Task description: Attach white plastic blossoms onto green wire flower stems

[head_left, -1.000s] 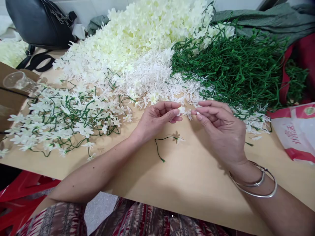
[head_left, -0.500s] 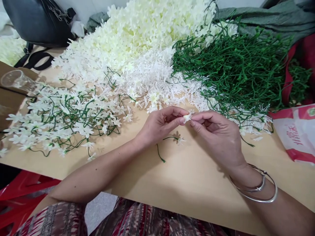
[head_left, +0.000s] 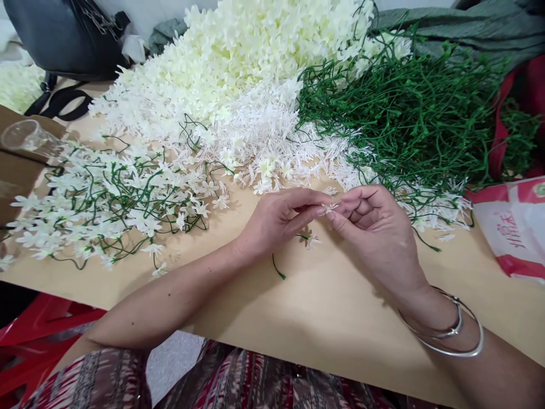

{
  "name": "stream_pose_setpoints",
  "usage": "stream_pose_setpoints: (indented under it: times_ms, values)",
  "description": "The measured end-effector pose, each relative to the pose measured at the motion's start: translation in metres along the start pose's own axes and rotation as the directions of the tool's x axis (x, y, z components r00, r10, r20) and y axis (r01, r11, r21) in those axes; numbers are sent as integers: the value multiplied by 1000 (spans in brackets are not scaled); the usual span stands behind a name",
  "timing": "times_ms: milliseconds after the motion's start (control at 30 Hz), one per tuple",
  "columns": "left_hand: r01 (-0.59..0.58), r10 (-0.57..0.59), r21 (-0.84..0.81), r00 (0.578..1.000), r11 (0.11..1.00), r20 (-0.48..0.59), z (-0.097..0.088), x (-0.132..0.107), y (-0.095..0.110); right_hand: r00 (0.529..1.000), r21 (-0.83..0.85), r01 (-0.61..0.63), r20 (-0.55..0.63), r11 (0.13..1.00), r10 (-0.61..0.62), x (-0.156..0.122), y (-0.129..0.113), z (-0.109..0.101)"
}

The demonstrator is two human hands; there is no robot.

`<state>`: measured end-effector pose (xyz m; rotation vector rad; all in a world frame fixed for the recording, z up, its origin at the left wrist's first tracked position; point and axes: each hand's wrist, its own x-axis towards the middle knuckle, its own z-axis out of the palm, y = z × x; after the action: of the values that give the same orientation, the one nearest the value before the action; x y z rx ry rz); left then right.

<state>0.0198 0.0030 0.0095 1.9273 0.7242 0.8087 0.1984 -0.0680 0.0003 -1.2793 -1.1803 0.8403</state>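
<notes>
Tan counter [head_left: 323, 318] is crowded: cream flower heap [head_left: 255, 51] at the back, green stem pile [head_left: 409, 119] on the right, white spiky pieces [head_left: 272, 136] mid, finished sprigs [head_left: 114, 199] on the left. Left hand [head_left: 272, 218] and right hand [head_left: 378, 233] meet near the heaps, tighter together than a second ago. Both sets of fingers pinch narrow on one small flower [head_left: 330, 208], now mostly hidden between the tips. Loose sprig [head_left: 313, 241] lies under the left hand. Spiky pieces crowd just behind.
</notes>
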Motion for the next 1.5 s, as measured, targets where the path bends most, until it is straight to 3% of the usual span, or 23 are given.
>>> stream_pose_setpoints:
  times_ms: [167,267,367,400,467,500,600,700,800,933,1000,1067,1167,1233,1367,1500]
  values:
    - [-21,19,223,1000,975,11,1,-5,8,1000,-102,11,12,995,-10,-2,-6,0]
    - [38,-40,111,999,993,8,0,-4,7,997,-173,56,-46,983,-65,0,-6,-2]
    - [1,-1,42,1000,999,-7,-10,2,8,986,-205,93,-119,974,-119,6,-1,-6]
    - [-27,26,52,1000,998,15,-15,4,11,982,-219,109,-130,970,-139,9,2,-8]
    - [-79,63,94,985,992,162,-27,6,22,976,-247,152,-117,957,-185,13,7,-11]
    - [-102,65,117,956,988,285,-33,5,29,975,-246,170,-101,954,-200,14,8,-12]
    - [-192,2,259,807,946,591,-47,-6,51,982,-188,167,-60,968,-181,13,10,-13]
    - [-296,-67,424,749,856,659,-48,-27,56,990,-158,124,-45,980,-133,10,10,-11]
    - [-313,-64,461,767,831,638,-41,-45,42,992,-151,122,-14,981,-126,8,11,-9]
    - [-248,12,360,837,899,547,-28,-52,27,993,-146,121,3,982,-122,6,8,-8]
    - [-145,37,201,885,969,464,-22,-48,27,993,-120,109,-24,987,-112,4,3,-7]
    - [48,-17,-75,929,996,371,-17,-41,28,995,-101,87,-46,991,-92,2,-3,-8]
    - [282,-174,-424,946,861,274,-11,-30,23,998,-99,56,-33,994,-59,1,-12,-8]
    - [304,-232,-506,952,807,201,-9,-24,15,1000,-105,29,10,994,-28,0,-14,-8]
    - [277,-285,-509,956,815,63,-7,-22,-2,994,-119,-15,106,993,28,1,-12,-9]
    - [263,-291,-497,956,827,21,-6,-24,-4,981,-49,-63,180,997,70,4,-9,-10]
